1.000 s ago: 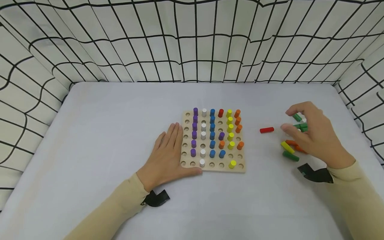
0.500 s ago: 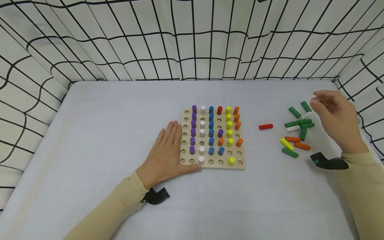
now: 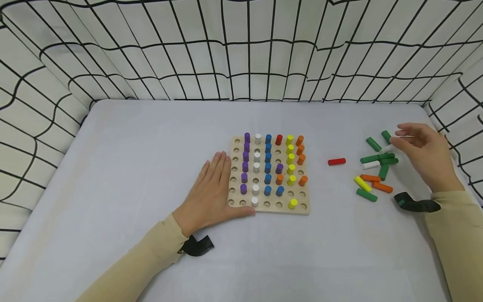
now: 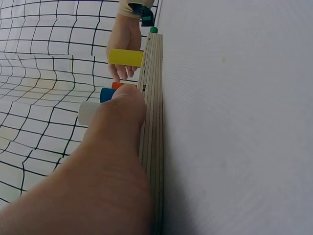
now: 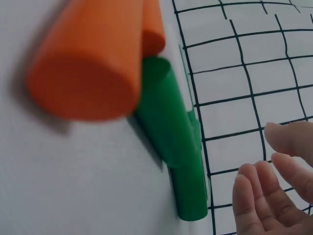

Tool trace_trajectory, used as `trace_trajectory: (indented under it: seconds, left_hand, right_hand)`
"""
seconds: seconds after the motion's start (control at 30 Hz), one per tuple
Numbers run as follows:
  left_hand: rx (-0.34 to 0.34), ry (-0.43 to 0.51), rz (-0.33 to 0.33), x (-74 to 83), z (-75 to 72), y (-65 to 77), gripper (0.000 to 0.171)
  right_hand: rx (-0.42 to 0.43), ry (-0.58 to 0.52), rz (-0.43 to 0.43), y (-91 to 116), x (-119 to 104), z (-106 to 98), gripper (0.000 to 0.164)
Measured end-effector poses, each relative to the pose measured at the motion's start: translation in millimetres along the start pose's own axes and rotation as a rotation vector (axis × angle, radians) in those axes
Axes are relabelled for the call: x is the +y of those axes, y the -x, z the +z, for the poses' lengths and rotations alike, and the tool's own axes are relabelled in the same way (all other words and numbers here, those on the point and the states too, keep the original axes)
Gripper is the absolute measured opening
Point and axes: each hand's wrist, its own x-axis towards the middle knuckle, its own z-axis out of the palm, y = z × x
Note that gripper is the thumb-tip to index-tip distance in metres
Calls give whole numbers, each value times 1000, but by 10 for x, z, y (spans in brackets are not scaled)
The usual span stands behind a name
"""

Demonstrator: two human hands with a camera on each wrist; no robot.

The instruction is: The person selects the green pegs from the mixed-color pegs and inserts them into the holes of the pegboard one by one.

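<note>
My left hand [image 3: 207, 197] lies flat with straight fingers along the left edge of a wooden pegboard [image 3: 273, 207], its thumb along the front edge. In the left wrist view the thumb presses the board's side, near a yellow peg [image 4: 124, 57]. Purple, white, blue, yellow and orange pegs stand in columns, with a red peg [image 3: 279, 139] at the top. My right hand [image 3: 426, 153] hovers at the right of a loose pile, fingertips close to a white peg [image 3: 386, 149]. In the right wrist view its thumb and fingers are apart, with nothing between them.
The pile holds several green pegs [image 3: 373, 144], two orange pegs [image 3: 382, 187] and a yellow peg [image 3: 362, 184]. A loose red peg [image 3: 336, 161] lies between board and pile. Black wire grid panels [image 3: 241, 50] over white sheeting surround the white table [image 3: 132, 138].
My right hand has moved right, off the top of the pile, uncovering loose pegs, then slightly down. The left hand stays on the board's edge.
</note>
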Motion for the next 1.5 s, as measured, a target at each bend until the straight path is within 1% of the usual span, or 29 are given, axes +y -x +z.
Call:
trace_trajectory:
  seconds: [0.07,0.2,0.33,0.47,0.57,0.73,0.93,1.07,1.2,1.33,1.5]
  left_hand:
    - [-4,3,0,5,4,-1,138]
    - [-6,-3,-3,3,7,4,138]
    - [-1,-8,-1,7,-1,6,138]
    - [4,-12,4,11,-16,4,137]
    - [4,-23,1,7,-23,5,137]
    - [5,-33,-5,-4,-28,2,138]
    - [1,-16,2,4,-24,-16,138]
    - [-2,-14,7,10,-21,-17,138]
    - [2,-11,10,13,-22,-16,138]
    - [1,-10,10,17,-17,-19,138]
    - [-1,-11,5,22,-13,-28,138]
  right_hand:
    - [-24,26,25,-29,22,-8,56]
    - [-61,53,45,-130,20,-30,57]
    - [-89,65,48,-213,29,-45,58]
    - [-113,84,68,-252,60,-22,62]
    - [-124,90,65,-265,71,4,65]
    - [-89,84,51,-292,69,14,63]
    - [-59,9,91,-288,131,-13,57]
    - [-69,-9,88,-294,191,20,58]
    - [-87,8,67,-317,222,78,60]
    - [-73,27,59,-329,232,105,59]
    - [-65,-17,72,-335,255,91,60]
